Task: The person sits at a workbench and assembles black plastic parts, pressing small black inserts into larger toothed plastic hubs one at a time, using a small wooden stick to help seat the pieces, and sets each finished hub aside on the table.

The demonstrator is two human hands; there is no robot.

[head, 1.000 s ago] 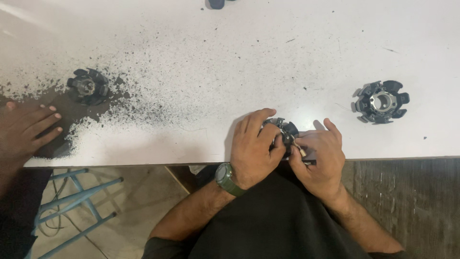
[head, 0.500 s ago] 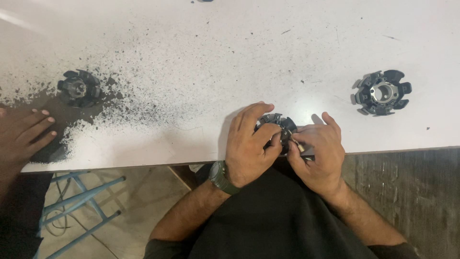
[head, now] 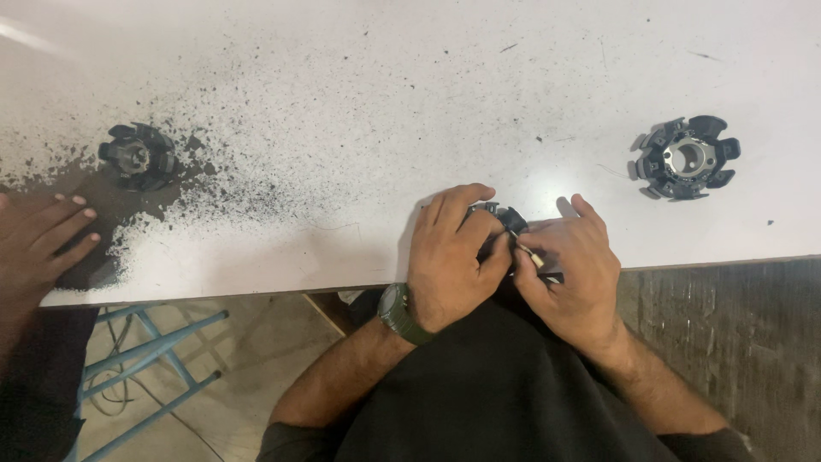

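At the white table's near edge, my left hand (head: 451, 257) is closed over a black toothed ring-shaped part (head: 505, 217), which is mostly hidden under my fingers. My right hand (head: 571, 267) pinches a small thin tool with a pale tip (head: 532, 256) against that part. A dark green wristwatch (head: 398, 313) sits on my left wrist. Both hands touch each other over the part.
A second black toothed part with a metal centre (head: 686, 157) lies at the right on the white table (head: 359, 77). A third one (head: 137, 156) lies at the left amid dark powder. Another person's hand (head: 36, 239) rests flat at the left edge. Blue metal legs (head: 145, 359) stand below.
My hands have stayed together on the part, with only small finger shifts. The view has drifted slightly. The other person's hand remains at the left edge.
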